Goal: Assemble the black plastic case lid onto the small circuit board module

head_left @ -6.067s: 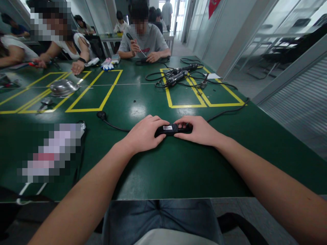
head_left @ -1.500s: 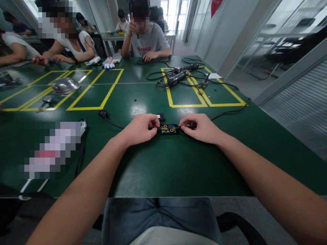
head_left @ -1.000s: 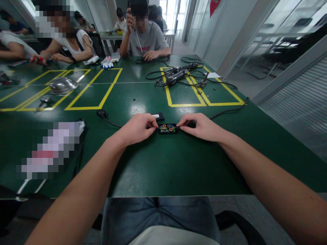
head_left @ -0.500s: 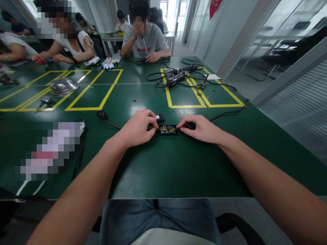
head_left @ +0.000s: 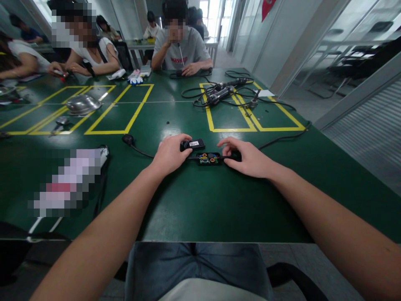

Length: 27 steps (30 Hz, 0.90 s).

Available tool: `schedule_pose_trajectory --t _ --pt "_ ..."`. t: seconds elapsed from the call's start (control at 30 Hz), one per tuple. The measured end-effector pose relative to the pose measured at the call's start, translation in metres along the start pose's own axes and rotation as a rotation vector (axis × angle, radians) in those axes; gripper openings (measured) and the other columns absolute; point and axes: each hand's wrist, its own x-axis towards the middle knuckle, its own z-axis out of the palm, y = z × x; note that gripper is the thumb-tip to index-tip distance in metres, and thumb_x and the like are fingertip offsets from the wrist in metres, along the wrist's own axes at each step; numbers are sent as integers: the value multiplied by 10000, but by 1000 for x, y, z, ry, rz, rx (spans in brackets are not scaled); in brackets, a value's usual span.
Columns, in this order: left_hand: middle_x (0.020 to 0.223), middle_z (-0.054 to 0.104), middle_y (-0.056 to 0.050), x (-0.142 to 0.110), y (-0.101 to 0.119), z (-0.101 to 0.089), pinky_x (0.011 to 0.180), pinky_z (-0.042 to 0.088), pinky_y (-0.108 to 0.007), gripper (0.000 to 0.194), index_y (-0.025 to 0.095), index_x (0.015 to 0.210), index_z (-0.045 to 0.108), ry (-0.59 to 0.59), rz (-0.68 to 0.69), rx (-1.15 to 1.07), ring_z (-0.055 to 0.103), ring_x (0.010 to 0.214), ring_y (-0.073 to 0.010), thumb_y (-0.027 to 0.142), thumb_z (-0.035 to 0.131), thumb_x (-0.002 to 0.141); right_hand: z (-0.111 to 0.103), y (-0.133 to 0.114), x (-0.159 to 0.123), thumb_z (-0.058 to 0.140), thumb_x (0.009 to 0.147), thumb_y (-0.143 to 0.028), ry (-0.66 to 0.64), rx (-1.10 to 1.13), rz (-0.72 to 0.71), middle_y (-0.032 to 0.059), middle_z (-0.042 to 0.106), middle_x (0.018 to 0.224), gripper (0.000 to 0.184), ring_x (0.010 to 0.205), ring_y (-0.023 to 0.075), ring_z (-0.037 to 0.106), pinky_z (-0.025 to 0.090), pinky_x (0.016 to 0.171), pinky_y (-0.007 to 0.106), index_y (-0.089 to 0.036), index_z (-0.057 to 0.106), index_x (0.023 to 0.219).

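Observation:
A small opened black device (head_left: 207, 158) lies on the green table (head_left: 200, 200) in front of me, its circuit board with coloured parts showing. Its black cover with a white label (head_left: 193, 144) lies just behind it. My left hand (head_left: 169, 154) reaches to the cover's left end, fingers curled onto it. My right hand (head_left: 247, 158) rests at the device's right end, fingers bent over a black part there. A black cable (head_left: 138, 151) runs off to the left from under my left hand.
Yellow tape boxes mark the table. A tangle of black cables and tools (head_left: 219, 94) lies far right, a silver dome-shaped part (head_left: 82, 103) far left, a blurred-out object (head_left: 67, 182) near left. Other people sit along the far and left edges.
Six seconds ago the device was closed between both hands; since then the cover has come off. In the last half second my left hand has shifted from the device's end up to the cover.

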Motion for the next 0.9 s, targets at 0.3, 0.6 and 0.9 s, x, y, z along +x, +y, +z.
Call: schedule_pose_trajectory --t 0.3,0.6,0.9 --pt "1337 845 -84 -10 16 -3 1110 601 -459 375 237 1383 808 -69 284 -164 766 1181 -271 256 788 1009 0 2 -2 807 831 -256 3 -55 15 63 796 1090 638 906 270 738 635 900 449 -263 641 1446" --pt "1331 842 -100 -10 19 -1 1168 580 -493 364 237 1399 835 -203 318 -82 780 1185 -288 264 790 1039 -2 5 2 839 941 -465 -30 -134 -22 97 818 1072 356 919 280 743 619 894 444 -223 848 1203" --pt "1271 825 -108 -10 24 -3 1132 580 -483 416 233 1458 819 -230 287 0 768 1122 -291 265 791 1044 -3 7 4 857 944 -477 -47 -139 -1 78 814 989 366 858 259 718 560 817 385 -214 871 1199"
